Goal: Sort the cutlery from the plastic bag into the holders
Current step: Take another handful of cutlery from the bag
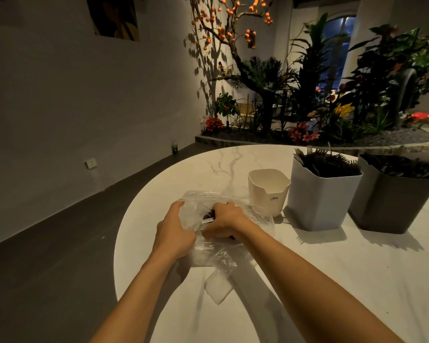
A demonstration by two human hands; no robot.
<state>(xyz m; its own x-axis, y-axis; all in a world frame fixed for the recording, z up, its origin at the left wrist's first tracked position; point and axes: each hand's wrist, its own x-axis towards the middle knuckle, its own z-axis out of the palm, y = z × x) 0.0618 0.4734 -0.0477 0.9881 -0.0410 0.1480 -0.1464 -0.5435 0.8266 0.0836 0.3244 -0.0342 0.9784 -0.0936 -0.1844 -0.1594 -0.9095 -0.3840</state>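
Note:
A clear plastic bag (216, 253) lies crumpled on the white marble table (357, 280). My left hand (174, 231) grips the bag's left side. My right hand (227, 221) is inside the bag's mouth, fingers curled round dark cutlery (208, 215) that is mostly hidden. Behind the bag stand three holders: a small white one (266, 194) that looks empty, a light grey one (320, 201) with several dark forks standing in it, and a dark grey one (391, 201) with dark cutlery inside.
The table's curved edge runs close on the left, with dark floor beyond. A planter bed with plants and flowers (320, 115) fills the background behind the table. A wall socket (91, 164) and a green bottle (175, 147) sit by the wall.

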